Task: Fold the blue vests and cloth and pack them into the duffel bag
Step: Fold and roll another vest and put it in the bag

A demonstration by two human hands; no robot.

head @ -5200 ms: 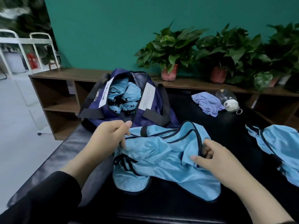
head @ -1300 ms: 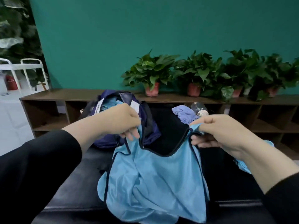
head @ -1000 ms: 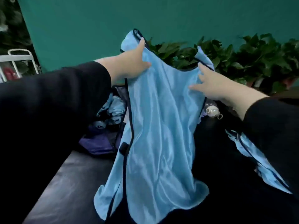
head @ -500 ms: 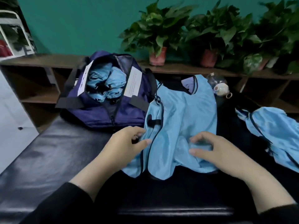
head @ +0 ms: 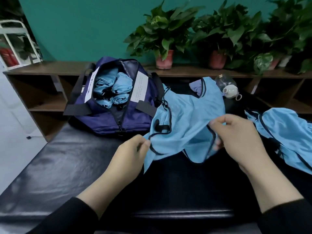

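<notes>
From the head view, the blue vest lay spread on the black padded bench just right of the duffel bag, its far shoulder touching the bag's side. The left hand pinched the black-trimmed hem at the near left corner, and the right hand gripped the near right edge, thumb on top and fingers curled under the fabric. Both lifted the hem off the bench, probably so the lower half could be carried over toward the neckline as a first fold.

The bag stood unzipped, its mouth facing up, with about 4 rolled vests packed inside; some room seemed left near the zipper's near end. A second vest waited crumpled at the right, apart from the one in hand. The purple cloth showed partly behind the vest's collar, beside a clear bottle.

The bench's near edge was well short of the hem, so the fabric had bare surface in front and to the left for folding. Potted plants on the wooden shelf stood clear behind.
</notes>
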